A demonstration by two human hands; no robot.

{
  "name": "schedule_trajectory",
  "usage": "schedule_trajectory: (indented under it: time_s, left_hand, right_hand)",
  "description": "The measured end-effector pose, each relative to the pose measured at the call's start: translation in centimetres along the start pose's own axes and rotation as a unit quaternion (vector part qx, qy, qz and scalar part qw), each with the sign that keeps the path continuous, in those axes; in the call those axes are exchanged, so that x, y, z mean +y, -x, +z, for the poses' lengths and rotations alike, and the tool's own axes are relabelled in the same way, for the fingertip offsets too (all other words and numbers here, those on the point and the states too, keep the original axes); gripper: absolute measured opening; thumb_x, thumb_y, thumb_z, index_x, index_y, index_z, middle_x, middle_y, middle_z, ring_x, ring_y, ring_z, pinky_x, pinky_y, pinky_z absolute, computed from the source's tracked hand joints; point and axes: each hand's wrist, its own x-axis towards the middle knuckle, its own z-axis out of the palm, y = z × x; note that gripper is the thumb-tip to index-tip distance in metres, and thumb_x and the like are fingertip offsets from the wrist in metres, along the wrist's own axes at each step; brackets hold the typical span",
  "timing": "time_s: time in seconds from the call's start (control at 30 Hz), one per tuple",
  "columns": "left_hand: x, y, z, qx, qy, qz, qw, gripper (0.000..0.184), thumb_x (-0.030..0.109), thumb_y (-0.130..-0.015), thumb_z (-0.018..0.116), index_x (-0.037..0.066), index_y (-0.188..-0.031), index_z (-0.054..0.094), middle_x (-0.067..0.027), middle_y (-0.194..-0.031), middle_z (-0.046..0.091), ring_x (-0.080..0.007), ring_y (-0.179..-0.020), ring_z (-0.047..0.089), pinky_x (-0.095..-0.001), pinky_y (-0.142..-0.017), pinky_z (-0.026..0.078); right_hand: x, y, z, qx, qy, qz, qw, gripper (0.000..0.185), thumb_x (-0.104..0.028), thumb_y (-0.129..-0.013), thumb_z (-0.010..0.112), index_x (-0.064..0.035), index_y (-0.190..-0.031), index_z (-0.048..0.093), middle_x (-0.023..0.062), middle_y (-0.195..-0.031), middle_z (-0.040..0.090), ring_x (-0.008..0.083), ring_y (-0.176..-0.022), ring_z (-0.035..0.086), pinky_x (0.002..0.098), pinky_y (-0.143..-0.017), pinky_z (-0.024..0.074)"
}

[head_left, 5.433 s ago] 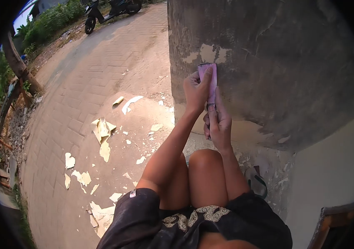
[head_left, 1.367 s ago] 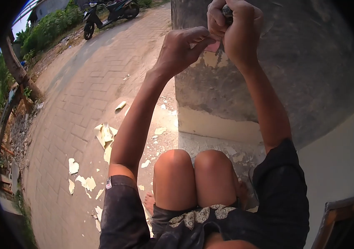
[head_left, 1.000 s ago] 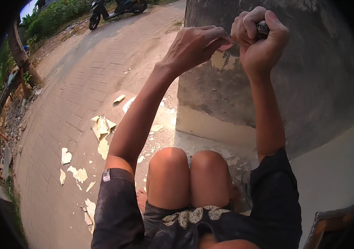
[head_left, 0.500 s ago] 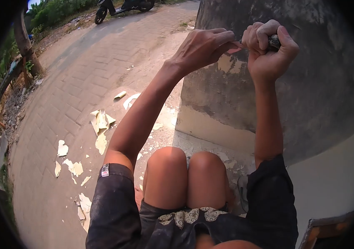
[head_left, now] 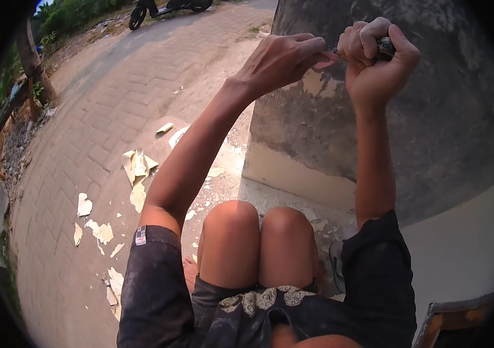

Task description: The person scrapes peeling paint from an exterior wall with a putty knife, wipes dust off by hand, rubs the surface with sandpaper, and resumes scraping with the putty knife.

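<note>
My right hand [head_left: 377,61] is wrapped round the dark handle [head_left: 385,47] of a scraper, raised before the grey wall [head_left: 432,104]. The fingers of my left hand [head_left: 284,61] pinch the scraper's pinkish blade [head_left: 324,62], which shows only in part beneath them. Both hands are close together at the top of the view, near the wall's corner. Behind and below the blade, a pale bare patch [head_left: 315,83] shows on the wall. The blade's edge is mostly hidden by my left hand.
Peeled paint flakes [head_left: 137,165] lie on the ground to the left. A paved path [head_left: 96,133] runs up to a parked motorbike [head_left: 169,8]. A tree trunk [head_left: 35,61] stands far left. A sandal [head_left: 337,265] is beside my foot, and a wooden frame [head_left: 456,316] is lower right.
Earlier the scraper pointed upward against the wall, low in front of me. Both hands have since risen and turned it sideways. Over the last half second they have barely moved.
</note>
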Motion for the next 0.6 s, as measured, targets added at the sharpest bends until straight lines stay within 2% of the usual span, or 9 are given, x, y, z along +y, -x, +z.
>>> schedule_trajectory:
  time_s: [0.13, 0.23, 0.33, 0.47, 0.6]
  left_hand:
    - [0.1, 0.2, 0.4, 0.023, 0.001, 0.021, 1.0, 0.013, 0.017, -0.087, 0.066, 0.011, -0.097, 0.059, -0.0062, -0.081, 0.064, -0.0277, -0.064, 0.063, -0.0388, -0.053, 0.049]
    - [-0.1, -0.8, 0.1, 0.024, 0.002, 0.047, 0.999, 0.014, 0.016, -0.088, 0.065, 0.01, -0.097, 0.056, -0.0073, -0.08, 0.064, -0.0283, -0.063, 0.062, -0.0393, -0.052, 0.05]
    - [-0.1, 0.3, 0.7, 0.026, 0.016, 0.037, 0.999, 0.014, 0.016, -0.088, 0.065, 0.01, -0.097, 0.056, -0.0073, -0.08, 0.064, -0.0283, -0.063, 0.062, -0.0397, -0.053, 0.05]
    - [0.7, -0.4, 0.2, 0.023, 0.019, 0.041, 0.999, 0.013, 0.016, -0.088, 0.065, 0.011, -0.096, 0.057, -0.0075, -0.08, 0.063, -0.0284, -0.063, 0.062, -0.0399, -0.053, 0.05]
    - [0.5, -0.1, 0.7, 0.031, 0.035, 0.035, 0.998, 0.012, 0.017, -0.088, 0.065, 0.01, -0.095, 0.057, -0.0072, -0.079, 0.063, -0.0283, -0.063, 0.062, -0.0397, -0.052, 0.049]
  right_hand:
    - [0.3, 0.1, -0.2, 0.01, 0.001, 0.04, 0.999, 0.036, -0.03, -0.089, 0.03, -0.0079, -0.061, 0.033, 0.0004, -0.051, 0.025, 0.0141, -0.051, 0.021, 0.0324, -0.051, 0.0233]
    - [-0.1, 0.1, 0.0, 0.012, 0.017, -0.006, 1.0, 0.036, -0.03, -0.089, 0.031, -0.0079, -0.061, 0.033, 0.0009, -0.052, 0.025, 0.0142, -0.051, 0.021, 0.0321, -0.051, 0.0233]
    - [0.7, 0.3, -0.2, 0.021, 0.039, 0.035, 0.998, 0.036, -0.03, -0.089, 0.032, -0.0079, -0.061, 0.033, 0.0011, -0.052, 0.026, 0.0142, -0.051, 0.022, 0.0319, -0.05, 0.0228]
    - [-0.3, 1.0, -0.1, 0.014, 0.033, -0.008, 0.999, 0.036, -0.028, -0.09, 0.031, -0.0075, -0.061, 0.033, 0.0013, -0.051, 0.027, 0.0136, -0.05, 0.023, 0.0318, -0.05, 0.0231]
    - [-0.1, 0.5, -0.3, -0.009, 0.048, 0.015, 0.999, 0.036, -0.029, -0.09, 0.031, -0.0073, -0.061, 0.032, 0.001, -0.052, 0.027, 0.0135, -0.05, 0.022, 0.0316, -0.05, 0.0233]
